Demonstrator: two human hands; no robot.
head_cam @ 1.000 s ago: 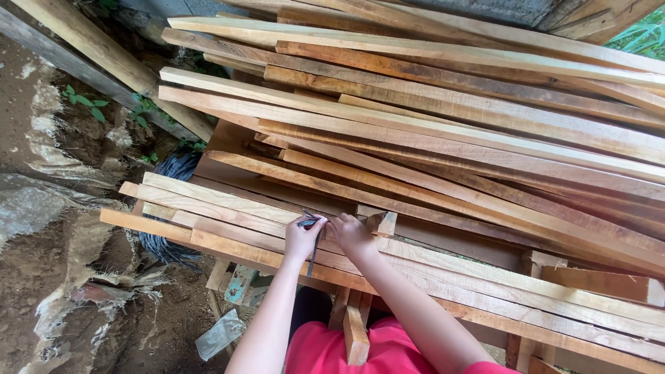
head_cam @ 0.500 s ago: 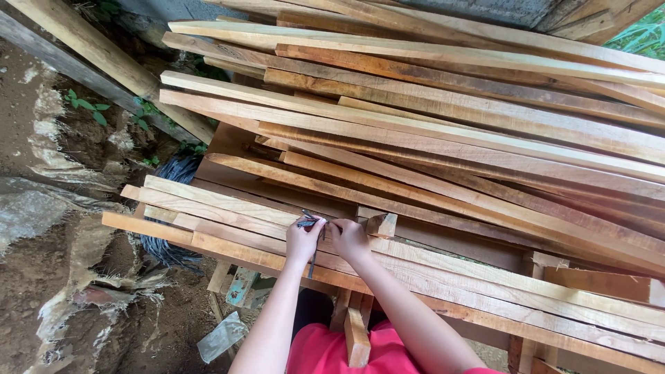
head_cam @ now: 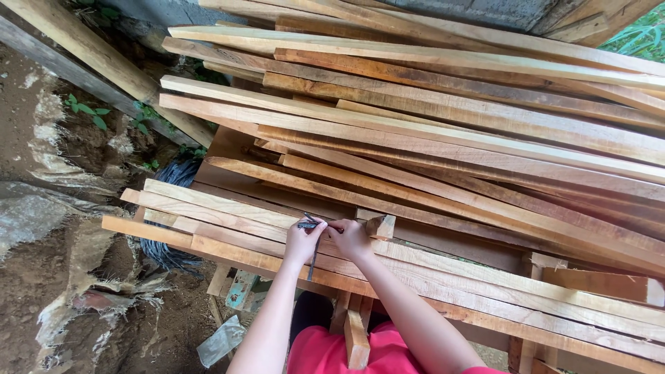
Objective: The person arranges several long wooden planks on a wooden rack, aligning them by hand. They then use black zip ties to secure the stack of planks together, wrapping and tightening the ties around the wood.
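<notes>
At the far left, bare muddy ground lies beside a thick weathered beam that slants down toward the lumber, with small green weeds growing next to it. A dark bundle of cord or hose shows under the left ends of the boards, and a scrap of grey plastic lies on the dirt below.

A long stack of rough-sawn planks fills the middle and right, the boards running slightly downhill to the right and lying loosely over one another. The nearest planks rest on a wooden support that reaches down toward the person's red shirt.

The left hand lies on those near planks, its fingers closed around a small dark tool whose thin part hangs down across the board edge. What kind of tool it is cannot be told. Just beside it, touching, the right hand is curled with its fingertips at the tool's top end, pinching there. Both forearms reach up from the bottom edge.

Right of the hands, a short wooden block stands on the planks. Farther right, another stubby offcut pokes out under the stack, and green leaves show in the top right corner.
</notes>
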